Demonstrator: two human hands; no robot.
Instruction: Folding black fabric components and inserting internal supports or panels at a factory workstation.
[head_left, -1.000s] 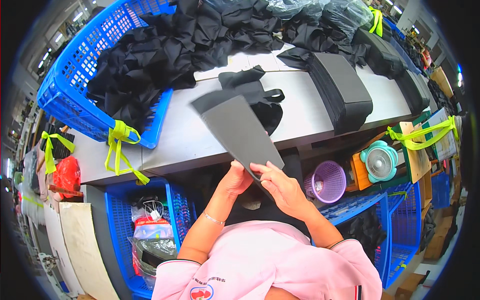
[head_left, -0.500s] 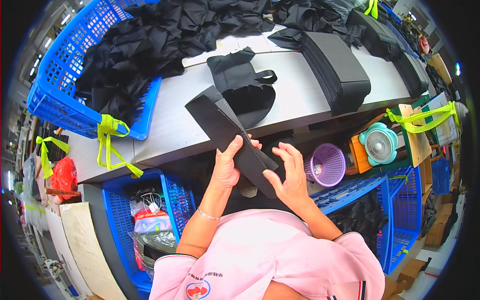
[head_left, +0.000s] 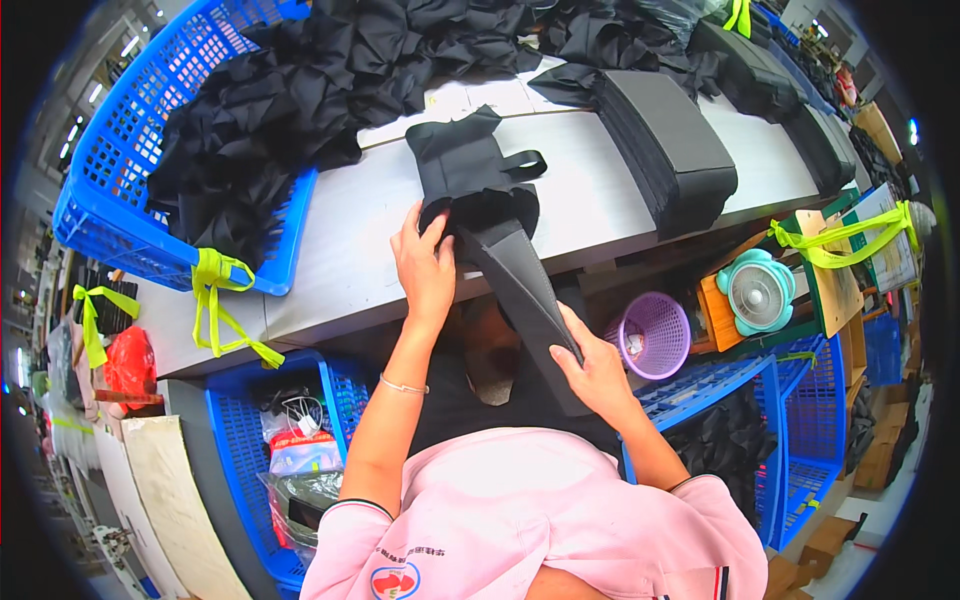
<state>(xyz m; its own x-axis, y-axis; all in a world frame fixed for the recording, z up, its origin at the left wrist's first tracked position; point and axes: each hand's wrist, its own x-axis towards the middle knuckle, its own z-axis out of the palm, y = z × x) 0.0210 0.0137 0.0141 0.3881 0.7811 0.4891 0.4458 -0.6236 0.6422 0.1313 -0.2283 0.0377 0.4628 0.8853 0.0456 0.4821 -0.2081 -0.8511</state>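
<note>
The grey insert panel (head_left: 520,290), earlier held flat, now slides into the black pouch (head_left: 470,175), left hand (head_left: 425,265) fingers spreading its mouth, right hand (head_left: 598,375) fingers gripping the panel's lower end.

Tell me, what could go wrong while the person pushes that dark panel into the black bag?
The dark panel hangs past the table edge, held low by the right hand, so it might slip and drop toward the purple basket. The left hand holds the black bag open near the edge; the opening may fold shut and snag the panel. The loose strap could also get caught.
</note>
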